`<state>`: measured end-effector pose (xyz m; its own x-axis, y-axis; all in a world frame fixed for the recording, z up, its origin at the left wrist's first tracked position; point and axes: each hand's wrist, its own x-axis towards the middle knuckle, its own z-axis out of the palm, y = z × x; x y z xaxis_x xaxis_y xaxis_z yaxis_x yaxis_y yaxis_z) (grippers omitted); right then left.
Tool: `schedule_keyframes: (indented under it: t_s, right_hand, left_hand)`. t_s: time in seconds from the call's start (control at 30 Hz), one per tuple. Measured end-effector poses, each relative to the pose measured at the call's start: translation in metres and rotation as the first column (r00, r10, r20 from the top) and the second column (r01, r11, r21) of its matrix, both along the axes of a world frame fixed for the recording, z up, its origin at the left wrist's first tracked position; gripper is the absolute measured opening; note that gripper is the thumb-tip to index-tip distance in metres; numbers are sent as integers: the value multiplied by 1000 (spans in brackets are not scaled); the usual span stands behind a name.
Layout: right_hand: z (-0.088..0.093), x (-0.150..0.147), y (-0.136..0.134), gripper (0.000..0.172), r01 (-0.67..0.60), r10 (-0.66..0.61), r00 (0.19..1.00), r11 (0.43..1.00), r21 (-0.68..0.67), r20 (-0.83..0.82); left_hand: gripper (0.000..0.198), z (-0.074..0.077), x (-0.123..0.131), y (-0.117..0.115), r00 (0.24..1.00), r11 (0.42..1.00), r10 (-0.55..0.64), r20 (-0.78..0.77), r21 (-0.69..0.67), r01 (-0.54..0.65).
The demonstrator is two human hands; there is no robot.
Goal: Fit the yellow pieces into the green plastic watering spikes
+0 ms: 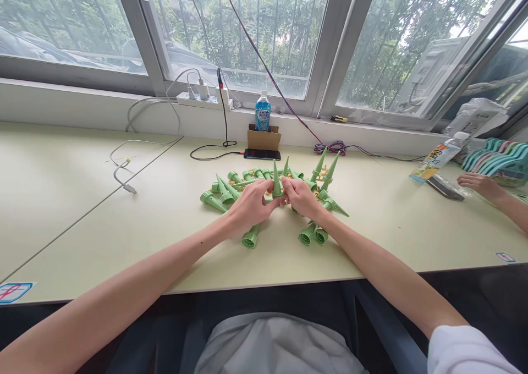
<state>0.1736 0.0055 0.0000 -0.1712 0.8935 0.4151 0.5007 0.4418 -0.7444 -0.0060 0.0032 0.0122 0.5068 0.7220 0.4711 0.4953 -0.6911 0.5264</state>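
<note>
Progress: one green cone [276, 179] in hand, work judged under way; similar cones [224, 190] lie left, right, in front of and beyond the grip. Which are finished and which remain: cannot tell. Left hand [256, 201] grasps the cone near its broad collar; right hand [301, 197] has fingertips bunched just beside that collar, their exact hold hidden. Cone sits between the two hands, long axis near vertical, narrow tip up, collar down.

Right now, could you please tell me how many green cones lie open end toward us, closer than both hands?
3: one green cone near the left hand, a second and third side by side near the right hand; others may be hidden.
</note>
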Motion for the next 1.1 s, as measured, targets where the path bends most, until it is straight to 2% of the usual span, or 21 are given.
schedule_keyframes:
  t_s: [0.33, 1.1]
  right_hand:
    - [-2, 0, 1, 61, 0, 0, 1000, 1000, 8, 20]
    - [-3, 1, 2, 58, -7, 6, 998, 1000, 11, 61]
  left_hand:
    - [19, 0, 0, -1, 1000, 999, 12, -21, -38, -13]
    - [20, 0, 0, -2, 998, 1000, 8, -64, -27, -9]
